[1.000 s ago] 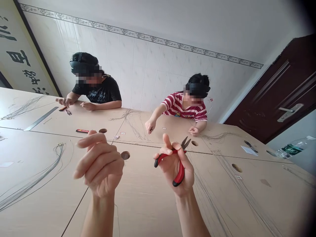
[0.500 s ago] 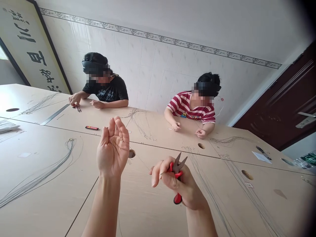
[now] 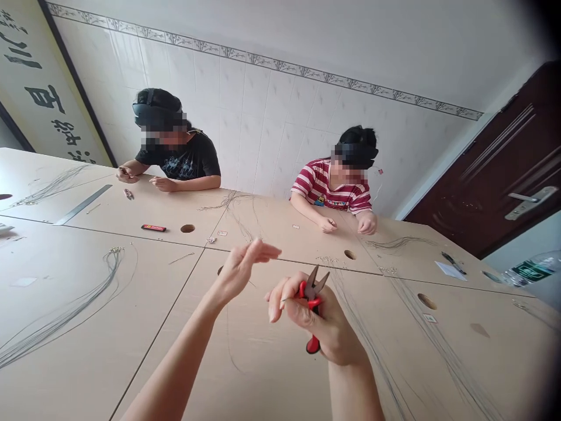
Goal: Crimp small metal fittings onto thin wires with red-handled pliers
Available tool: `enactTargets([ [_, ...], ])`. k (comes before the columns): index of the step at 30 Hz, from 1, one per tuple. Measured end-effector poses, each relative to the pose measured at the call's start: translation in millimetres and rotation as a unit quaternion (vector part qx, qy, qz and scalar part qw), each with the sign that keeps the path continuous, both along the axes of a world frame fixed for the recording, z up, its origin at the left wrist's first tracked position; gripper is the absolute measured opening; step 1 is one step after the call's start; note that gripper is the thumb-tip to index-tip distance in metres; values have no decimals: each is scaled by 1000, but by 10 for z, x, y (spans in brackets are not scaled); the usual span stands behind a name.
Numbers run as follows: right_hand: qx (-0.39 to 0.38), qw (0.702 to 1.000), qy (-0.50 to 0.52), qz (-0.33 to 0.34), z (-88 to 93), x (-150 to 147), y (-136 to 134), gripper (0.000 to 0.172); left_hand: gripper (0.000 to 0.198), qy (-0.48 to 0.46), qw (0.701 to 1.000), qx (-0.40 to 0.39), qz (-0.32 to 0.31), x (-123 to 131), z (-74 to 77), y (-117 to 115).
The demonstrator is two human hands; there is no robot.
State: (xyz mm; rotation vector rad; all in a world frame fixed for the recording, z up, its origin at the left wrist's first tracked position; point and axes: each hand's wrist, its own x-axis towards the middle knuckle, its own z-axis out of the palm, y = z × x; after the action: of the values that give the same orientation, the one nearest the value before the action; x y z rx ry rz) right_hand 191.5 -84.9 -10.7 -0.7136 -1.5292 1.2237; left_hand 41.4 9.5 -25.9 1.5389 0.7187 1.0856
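red pliers and a thin wire

the pliers point(image 3: 312, 289) stand nearly upright in the right hand point(image 3: 324, 324), red grips wrapped by the fingers, one grip end poking out below, the metal tips slightly apart and pointing up. the wire point(image 3: 228, 342), fine and grey, curves loosely over the table point(image 3: 263, 386) below the left hand point(image 3: 243, 266).

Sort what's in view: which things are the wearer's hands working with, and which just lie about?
In hand: right hand gripping red-handled pliers; left hand; thin wire beneath it.
Lying about: wire bundle, metal ruler, red-black bar, water bottle, pen.
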Motion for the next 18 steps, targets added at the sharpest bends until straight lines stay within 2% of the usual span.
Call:
enactTargets([
  [2, 6, 999, 32, -25, 2, 42, 21, 19, 55, 51, 996, 2, -74, 6, -29, -75],
  [5, -5, 994, 104, -45, -19, 107, 60, 17, 58, 79, 986, -4, -148, -3, -100, -175],
  [11, -75, 970, 230, -30, -76, 194, 165, 14, 63, 84, 964, -82, -238, -18, -194, -336],
  [15, -129, 944, 302, -18, -67, 211, 214, 15, 67, 73, 954, -87, -278, -3, -193, -419],
  [18, -157, 929, 335, -15, -60, 224, 236, 13, 68, 63, 928, -116, -348, 8, -213, -470],
])
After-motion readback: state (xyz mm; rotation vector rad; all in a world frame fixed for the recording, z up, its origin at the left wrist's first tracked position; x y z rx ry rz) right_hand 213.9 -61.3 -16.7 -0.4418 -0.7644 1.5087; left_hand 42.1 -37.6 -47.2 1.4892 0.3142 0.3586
